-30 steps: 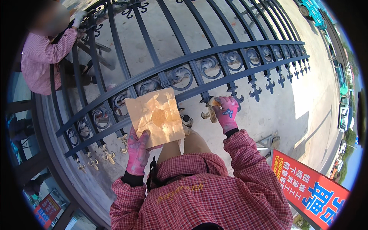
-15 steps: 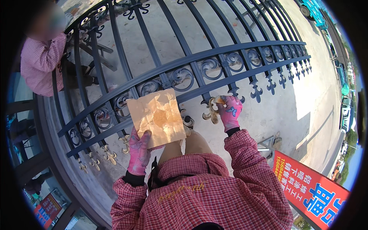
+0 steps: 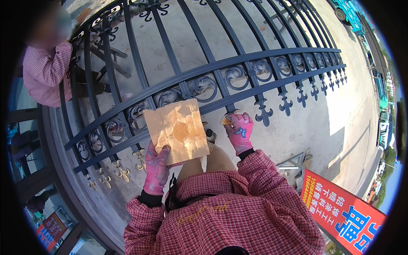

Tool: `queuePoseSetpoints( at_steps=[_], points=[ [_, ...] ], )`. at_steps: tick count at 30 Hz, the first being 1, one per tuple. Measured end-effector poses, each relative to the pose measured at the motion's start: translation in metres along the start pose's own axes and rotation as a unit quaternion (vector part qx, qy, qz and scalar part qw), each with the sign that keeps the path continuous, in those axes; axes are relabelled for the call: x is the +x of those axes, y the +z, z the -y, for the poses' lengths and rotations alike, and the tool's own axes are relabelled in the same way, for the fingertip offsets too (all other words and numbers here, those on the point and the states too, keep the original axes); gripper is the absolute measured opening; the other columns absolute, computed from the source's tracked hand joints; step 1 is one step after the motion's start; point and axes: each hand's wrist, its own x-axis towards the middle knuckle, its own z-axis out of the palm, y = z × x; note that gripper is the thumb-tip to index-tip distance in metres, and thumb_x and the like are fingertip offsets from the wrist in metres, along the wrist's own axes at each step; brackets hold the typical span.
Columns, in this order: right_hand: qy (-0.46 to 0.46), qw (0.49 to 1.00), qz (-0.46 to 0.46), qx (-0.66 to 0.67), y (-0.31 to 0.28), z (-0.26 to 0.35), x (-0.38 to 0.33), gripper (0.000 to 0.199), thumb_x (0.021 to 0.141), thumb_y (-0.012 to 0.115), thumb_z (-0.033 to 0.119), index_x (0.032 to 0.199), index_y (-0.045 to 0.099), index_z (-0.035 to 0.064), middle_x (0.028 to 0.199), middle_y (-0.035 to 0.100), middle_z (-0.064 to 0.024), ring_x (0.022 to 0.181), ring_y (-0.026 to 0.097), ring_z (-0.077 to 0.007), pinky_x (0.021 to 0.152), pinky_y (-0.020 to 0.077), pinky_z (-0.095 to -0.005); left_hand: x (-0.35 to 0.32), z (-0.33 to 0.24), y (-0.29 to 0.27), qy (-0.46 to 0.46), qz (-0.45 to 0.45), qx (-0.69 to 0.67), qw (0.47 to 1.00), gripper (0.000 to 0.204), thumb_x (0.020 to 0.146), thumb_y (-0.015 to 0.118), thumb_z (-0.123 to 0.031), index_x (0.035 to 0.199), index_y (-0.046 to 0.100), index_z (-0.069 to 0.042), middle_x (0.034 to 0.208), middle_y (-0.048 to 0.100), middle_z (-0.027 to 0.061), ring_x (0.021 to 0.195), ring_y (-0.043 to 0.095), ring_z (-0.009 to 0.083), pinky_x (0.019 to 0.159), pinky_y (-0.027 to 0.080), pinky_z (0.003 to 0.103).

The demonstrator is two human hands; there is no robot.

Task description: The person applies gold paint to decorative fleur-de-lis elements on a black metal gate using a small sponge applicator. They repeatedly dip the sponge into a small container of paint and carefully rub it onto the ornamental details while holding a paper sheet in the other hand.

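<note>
Left hand (image 3: 156,169), in a pink patterned glove, has its grip closed on the lower edge of a tan paper sheet (image 3: 177,129), thumb on top, fingers underneath; the sheet is held flat and slightly tilted, a gold smear showing near its middle. Right hand (image 3: 240,131), same kind of glove, pinches something small and gold-coloured (too small to tell whether a pad or a dab of paint) against a finial (image 3: 228,120) on the lower edge of the dark iron gate (image 3: 221,63).

Gate lies level, above the concrete ground, running from lower left to upper right. The paper sheet hovers over the gate's double rail, just left of the right hand.

Progress, as a judgement: four finials (image 3: 114,168) at the left end of the gate show gold, and the one under the right hand is partly gold. The finials (image 3: 287,102) to the right, out to the far end, are all dark. So roughly a small fraction is done and most of the row is left.

Second person in a pink checked shirt (image 3: 44,72) crouches at the gate's far side, upper left. Red sign (image 3: 342,212) at lower right.
</note>
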Motion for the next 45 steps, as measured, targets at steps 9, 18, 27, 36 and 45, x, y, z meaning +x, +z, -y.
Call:
queuePoseSetpoints(
  at_steps=[9, 18, 27, 36, 45],
  points=[
    [0.001, 0.999, -0.015, 0.031, -0.004, 0.007, 0.004, 0.034, 0.06, 0.078, 0.015, 0.092, 0.068, 0.0136, 0.093, 0.066, -0.0044, 0.098, 0.055, -0.0304, 0.09, 0.0398, -0.042, 0.004, 0.001, -0.006, 0.006, 0.005, 0.012, 1.0, 0.045, 0.094, 0.053, -0.01, 0.136, 0.037, -0.005, 0.122, 0.054, 0.0088, 0.101, 0.062, 0.0183, 0.08, 0.058, 0.034],
    [0.13, 0.987, 0.084, -0.037, -0.041, -0.083, -0.01, 0.029, 0.063, 0.075, 0.012, 0.09, 0.066, 0.0137, 0.09, 0.065, -0.0042, 0.092, 0.058, -0.0276, 0.086, 0.0404, -0.041, 0.007, 0.0, -0.003, -0.012, 0.015, 0.013, 1.0, 0.047, 0.094, 0.053, -0.014, 0.137, 0.037, -0.006, 0.121, 0.055, 0.0099, 0.1, 0.063, 0.0206, 0.075, 0.06, 0.035],
    [0.155, 0.988, 0.004, 0.023, -0.044, -0.077, -0.012, 0.027, 0.067, 0.075, 0.016, 0.092, 0.067, 0.0132, 0.092, 0.066, -0.0048, 0.093, 0.059, -0.0272, 0.083, 0.0438, -0.0411, 0.009, 0.009, -0.001, 0.002, 0.035, 0.027, 0.999, 0.051, 0.093, 0.056, -0.019, 0.138, 0.036, -0.009, 0.123, 0.055, 0.0126, 0.098, 0.066, 0.0259, 0.065, 0.063, 0.038],
    [0.047, 0.99, 0.126, 0.041, -0.06, -0.046, -0.049, 0.031, 0.064, 0.077, 0.015, 0.093, 0.066, 0.0114, 0.095, 0.065, -0.0046, 0.093, 0.059, -0.0265, 0.086, 0.0436, -0.0404, 0.003, 0.018, 0.019, -0.008, 0.061, -0.001, 0.998, 0.045, 0.094, 0.053, -0.009, 0.136, 0.038, -0.003, 0.122, 0.055, 0.0078, 0.097, 0.062, 0.0152, 0.075, 0.058, 0.029],
    [0.02, 0.985, -0.024, 0.17, -0.141, -0.007, -0.007, 0.04, 0.061, 0.08, 0.011, 0.097, 0.065, 0.0079, 0.096, 0.066, -0.0071, 0.089, 0.059, -0.0261, 0.08, 0.046, -0.038, 0.004, 0.041, 0.074, -0.052, 0.09, 0.011, 0.995, 0.044, 0.094, 0.049, -0.006, 0.137, 0.038, -0.005, 0.122, 0.055, 0.0089, 0.096, 0.064, 0.0207, 0.069, 0.061, 0.037]
  ],
)
